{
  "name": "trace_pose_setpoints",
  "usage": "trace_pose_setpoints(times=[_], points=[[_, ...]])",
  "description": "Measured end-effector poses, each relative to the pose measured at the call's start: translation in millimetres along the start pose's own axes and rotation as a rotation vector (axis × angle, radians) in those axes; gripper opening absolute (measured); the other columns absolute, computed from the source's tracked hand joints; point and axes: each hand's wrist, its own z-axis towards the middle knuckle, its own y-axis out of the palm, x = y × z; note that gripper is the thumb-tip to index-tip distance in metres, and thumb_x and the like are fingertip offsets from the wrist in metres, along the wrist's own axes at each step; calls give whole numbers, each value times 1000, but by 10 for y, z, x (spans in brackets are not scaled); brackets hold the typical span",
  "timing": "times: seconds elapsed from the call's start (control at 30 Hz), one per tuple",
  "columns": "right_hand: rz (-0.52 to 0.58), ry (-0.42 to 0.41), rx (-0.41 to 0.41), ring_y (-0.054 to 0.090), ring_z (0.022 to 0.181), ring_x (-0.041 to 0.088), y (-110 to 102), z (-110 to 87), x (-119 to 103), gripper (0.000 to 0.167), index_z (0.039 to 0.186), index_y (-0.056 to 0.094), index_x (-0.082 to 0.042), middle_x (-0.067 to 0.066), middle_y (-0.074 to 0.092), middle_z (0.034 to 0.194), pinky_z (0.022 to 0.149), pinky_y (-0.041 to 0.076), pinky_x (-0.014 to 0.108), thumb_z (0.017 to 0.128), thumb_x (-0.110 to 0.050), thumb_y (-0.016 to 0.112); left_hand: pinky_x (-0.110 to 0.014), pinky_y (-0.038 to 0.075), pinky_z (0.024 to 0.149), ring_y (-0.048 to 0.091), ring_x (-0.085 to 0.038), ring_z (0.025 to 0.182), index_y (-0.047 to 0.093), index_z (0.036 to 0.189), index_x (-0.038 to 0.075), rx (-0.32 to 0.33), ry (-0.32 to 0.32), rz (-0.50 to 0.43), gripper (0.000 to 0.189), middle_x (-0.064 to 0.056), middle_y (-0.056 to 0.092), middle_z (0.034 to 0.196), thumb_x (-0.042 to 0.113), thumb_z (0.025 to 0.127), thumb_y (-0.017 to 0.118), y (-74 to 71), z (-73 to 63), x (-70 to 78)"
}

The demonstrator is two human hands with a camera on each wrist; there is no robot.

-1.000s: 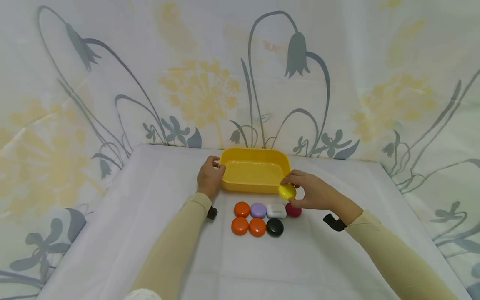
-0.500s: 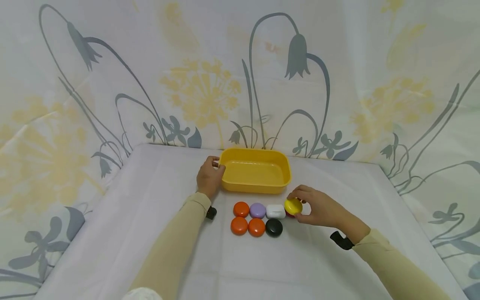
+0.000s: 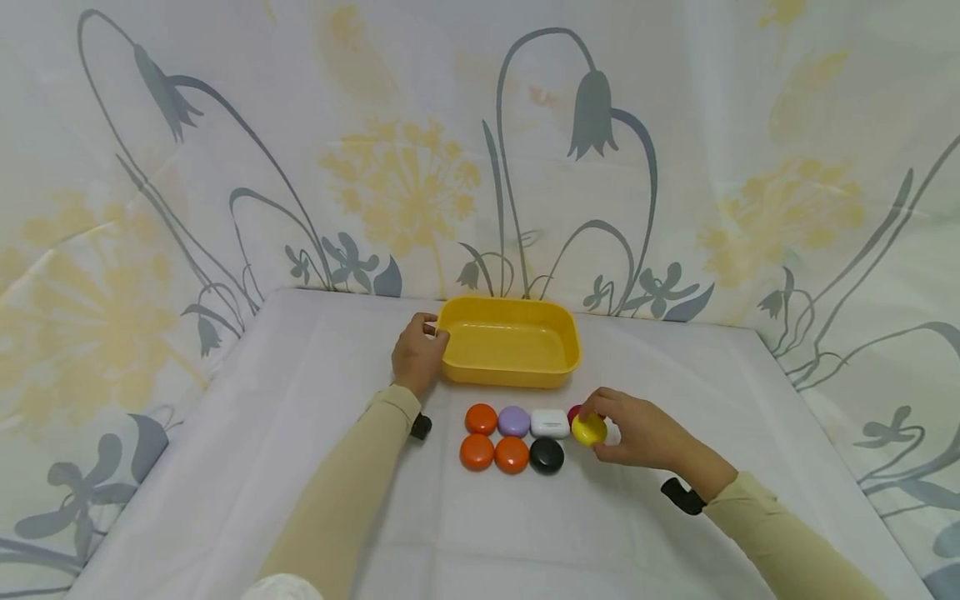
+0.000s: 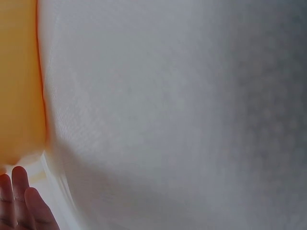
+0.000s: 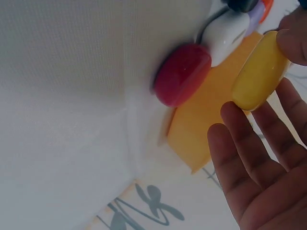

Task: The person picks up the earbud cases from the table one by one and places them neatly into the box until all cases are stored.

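My left hand (image 3: 417, 354) grips the left rim of a yellow rectangular tray (image 3: 510, 375), thumb over the edge. The left wrist view catches the tray's side (image 4: 19, 81) and some fingertips (image 4: 20, 179). My right hand (image 3: 637, 429) pinches a glossy yellow rounded disc (image 3: 589, 430) between thumb and fingers. In the right wrist view the yellow disc (image 5: 259, 72) is held above the tabletop, beside a dark red disc (image 5: 183, 75). From the head view, the yellow disc and fingers partly hide that dark red disc (image 3: 573, 413).
Left of the held disc, a back row has a white rounded-square piece (image 3: 550, 424), a lilac disc (image 3: 514, 421) and an orange disc (image 3: 482, 419). In front lie a black disc (image 3: 547, 456) and two orange discs (image 3: 512, 455). A flowered cloth (image 3: 420, 167) hangs behind the white-covered table (image 3: 322, 375).
My right hand has carried the yellow disc from the tray's front right corner toward me, down to the right end of the rows. The left hand stays on the tray.
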Motion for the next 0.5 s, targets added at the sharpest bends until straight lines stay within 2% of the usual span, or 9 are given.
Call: trace_pose_setpoints(times=[0.5], points=[[-7, 36, -87, 52, 83, 7, 142, -16, -5, 31, 98, 61, -26, -14, 54, 96, 75, 51, 23, 73, -24, 79, -36, 49, 79, 58, -24, 88, 57, 120, 15, 3, -13, 16, 36, -6, 64, 103, 31, 87, 55, 4, -14, 17]])
